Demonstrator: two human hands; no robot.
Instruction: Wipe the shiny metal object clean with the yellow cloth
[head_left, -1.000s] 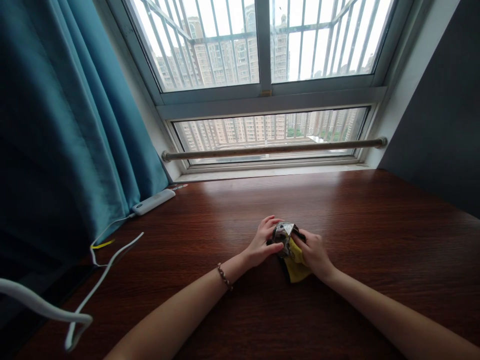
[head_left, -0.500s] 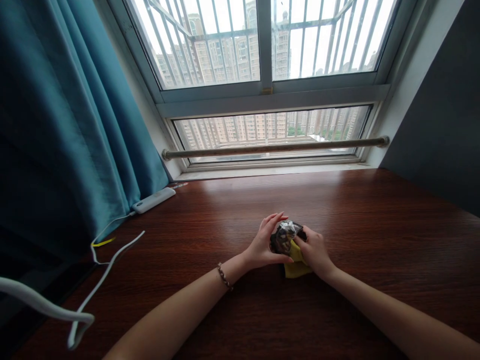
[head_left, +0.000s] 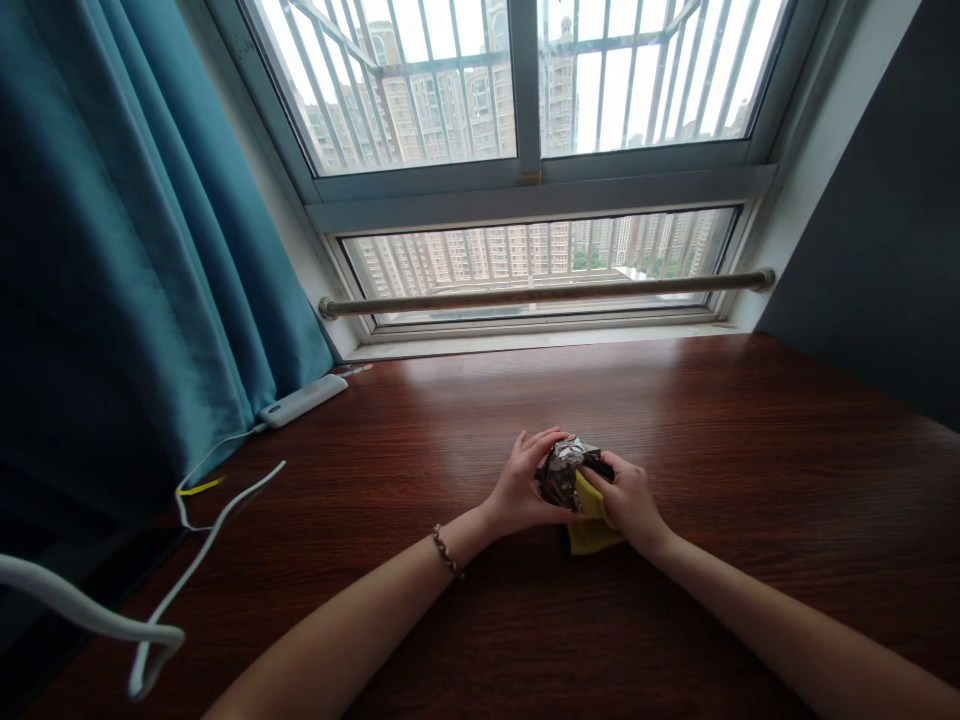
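Observation:
A small, shiny object [head_left: 561,474], dark with silvery reflections, is held just over the brown wood tabletop; its exact kind is not clear. My left hand [head_left: 525,487] curves round its left side, thumb below and fingers above. From the right, my right hand [head_left: 631,500] is closed on a yellow cloth [head_left: 592,535], with thumb and fingers at the object's right edge. Part of the cloth lies against the object and part hangs down to the table. My right fingertips are partly hidden behind the object and cloth.
Along the left lies a white power strip [head_left: 304,401] beside the blue curtain [head_left: 225,330]. White cables [head_left: 202,560] and a yellow strip [head_left: 201,487] lie there too. A rail [head_left: 540,296] crosses the window behind the wooden tabletop [head_left: 750,480].
The shiny object has turned slightly between my hands, and its silvery reflections look different. Both hands keep nearly the same place. The whole view has shifted a little.

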